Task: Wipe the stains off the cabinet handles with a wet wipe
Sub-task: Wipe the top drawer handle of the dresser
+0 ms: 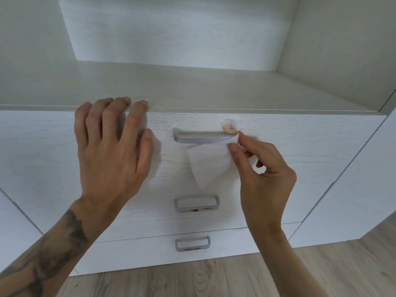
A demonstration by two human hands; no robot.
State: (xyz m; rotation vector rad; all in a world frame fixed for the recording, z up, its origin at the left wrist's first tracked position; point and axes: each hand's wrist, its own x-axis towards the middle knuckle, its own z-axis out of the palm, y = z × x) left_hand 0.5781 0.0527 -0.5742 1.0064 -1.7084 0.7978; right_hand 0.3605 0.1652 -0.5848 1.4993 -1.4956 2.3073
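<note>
A white cabinet has three stacked drawers, each with a grey metal handle. The top handle (200, 137) looks mostly free of marks. My right hand (265, 179) pinches a white wet wipe (209, 166) wrapped around that handle's right end; the wipe's upper tip carries orange stains. Fingers spread, my left hand (111, 146) lies flat against the top drawer front (300, 151), left of the handle, its fingertips over the upper edge. The middle handle (196, 203) and the bottom handle (192, 243) both show red-orange smears along their lower bar.
Small orange specks mark the drawer front near the top handle's left end. Above the drawers is an open shelf (192, 86) with pale walls. White cabinet doors (353, 200) flank the drawers. Light wood flooring (192, 279) runs below.
</note>
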